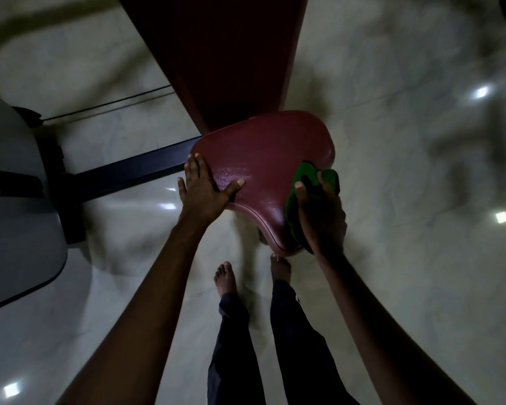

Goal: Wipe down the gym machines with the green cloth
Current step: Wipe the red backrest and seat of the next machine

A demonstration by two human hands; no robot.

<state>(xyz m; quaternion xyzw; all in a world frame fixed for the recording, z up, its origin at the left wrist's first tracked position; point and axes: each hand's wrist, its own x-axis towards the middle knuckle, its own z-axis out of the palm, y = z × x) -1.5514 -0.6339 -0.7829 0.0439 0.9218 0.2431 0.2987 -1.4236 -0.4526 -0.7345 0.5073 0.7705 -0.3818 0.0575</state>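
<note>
Seat pad (260,159): dark red and vinyl-like with a fine grain. It has a rounded saddle shape with a curved front lip and sits at the centre of the frame.
Back pad (222,54): a long flat slab in the same dark red, running from the seat up to the top centre.
Green cloth (307,173): bright, soft and bunched. It lies on the right side of the seat pad, with folds poking out past the fingers and draping over the pad's right edge.
Right hand (319,217): grip closed round the green cloth, holding it against the pad.
Left hand (205,185): grip wide, with straight, spread fingers. The palm is flat on the seat's left edge and the thumb stretches across the top.
Floor (392,258): pale, glossy, marble-like tiles.
Metal bar (135,168): dark and square-edged, running from under the seat toward the left of the frame.
Machine cover (12,200): a smooth, pale grey, curved shell at the left edge.
Feet (225,277): bare, at lower centre below dark trousers (234,331).
</note>
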